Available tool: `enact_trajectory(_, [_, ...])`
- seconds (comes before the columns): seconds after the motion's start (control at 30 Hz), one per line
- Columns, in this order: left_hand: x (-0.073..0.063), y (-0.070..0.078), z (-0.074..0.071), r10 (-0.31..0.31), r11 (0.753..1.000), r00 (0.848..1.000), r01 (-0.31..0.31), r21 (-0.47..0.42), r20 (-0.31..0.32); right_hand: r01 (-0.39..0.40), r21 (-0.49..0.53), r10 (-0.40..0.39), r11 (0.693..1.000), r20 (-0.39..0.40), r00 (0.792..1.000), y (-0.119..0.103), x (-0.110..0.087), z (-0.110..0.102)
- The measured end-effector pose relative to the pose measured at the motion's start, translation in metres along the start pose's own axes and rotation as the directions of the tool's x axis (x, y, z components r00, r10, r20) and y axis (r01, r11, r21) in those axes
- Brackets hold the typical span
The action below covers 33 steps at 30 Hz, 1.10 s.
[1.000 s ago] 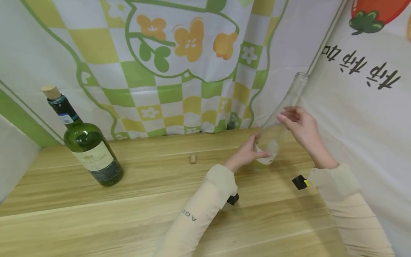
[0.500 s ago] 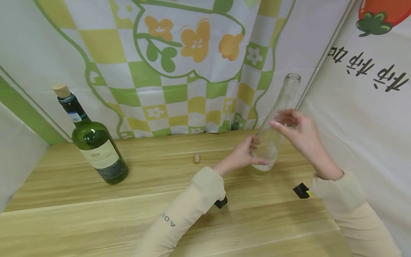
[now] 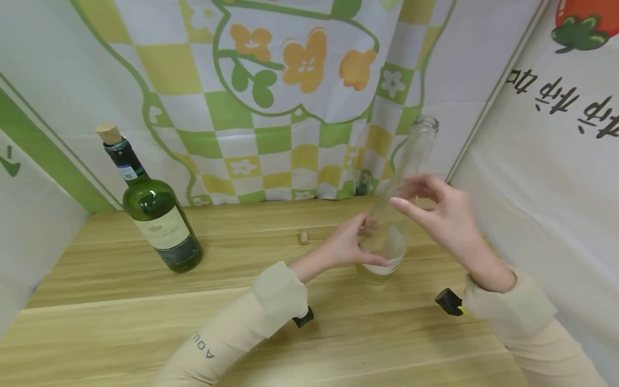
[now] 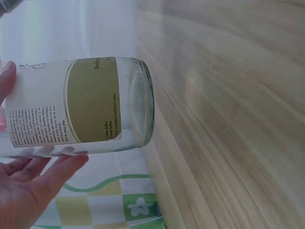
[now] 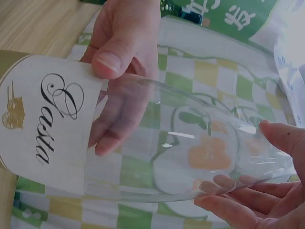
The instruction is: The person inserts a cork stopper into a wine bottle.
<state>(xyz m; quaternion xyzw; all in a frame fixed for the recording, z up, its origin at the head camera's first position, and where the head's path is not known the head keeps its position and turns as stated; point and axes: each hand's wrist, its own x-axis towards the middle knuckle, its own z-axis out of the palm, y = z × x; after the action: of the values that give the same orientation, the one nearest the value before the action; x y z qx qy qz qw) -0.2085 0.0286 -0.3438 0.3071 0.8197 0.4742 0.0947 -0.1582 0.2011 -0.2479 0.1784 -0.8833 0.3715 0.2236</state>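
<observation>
A clear glass bottle [image 3: 393, 215], uncorked and tilted with its neck leaning right, is between my two hands low over the table. Its label [image 5: 50, 119] reads "Gasta" in the right wrist view. My left hand [image 3: 344, 242] grips the lower body, thumb across the label and fingers round the far side. Higher up, my right hand [image 3: 442, 215] has thumb and curled fingers round the shoulder below the neck. In the left wrist view, the bottle's base [image 4: 143, 102] is close to the wooden surface. A small cork [image 3: 303, 236] lies on the table, left of my left hand.
At the left stands a green wine bottle [image 3: 162, 220] with a cork [image 3: 109, 134] in its mouth. Behind the wooden table [image 3: 232, 306] hangs a checked curtain [image 3: 285, 140]. A white printed wall covering [image 3: 537, 177] borders the right side.
Both hands have brought the clear bottle left and nearer to me, and it stands a little more upright. The green bottle and the small cork have shifted slightly right as the head view turned.
</observation>
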Motion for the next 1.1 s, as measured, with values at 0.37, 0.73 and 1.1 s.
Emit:
enact_trajectory(0.37, [-0.053,0.001,-0.02,-0.041,0.996,0.998,0.044,0.081,-0.047,0.036,0.163,-0.046,0.986,0.056,0.997,-0.027,-0.012,0.024])
enact_trajectory(0.73, [-0.098,0.002,-0.033,-0.056,0.99,0.994,0.067,0.123,-0.089,0.088,0.28,-0.111,0.956,0.068,0.991,-0.053,-0.023,0.045])
enact_trajectory(1.1, [-0.129,-0.012,-0.036,-0.074,0.995,0.99,0.082,0.064,-0.121,0.098,0.333,-0.141,0.938,0.107,0.984,-0.064,-0.033,0.071])
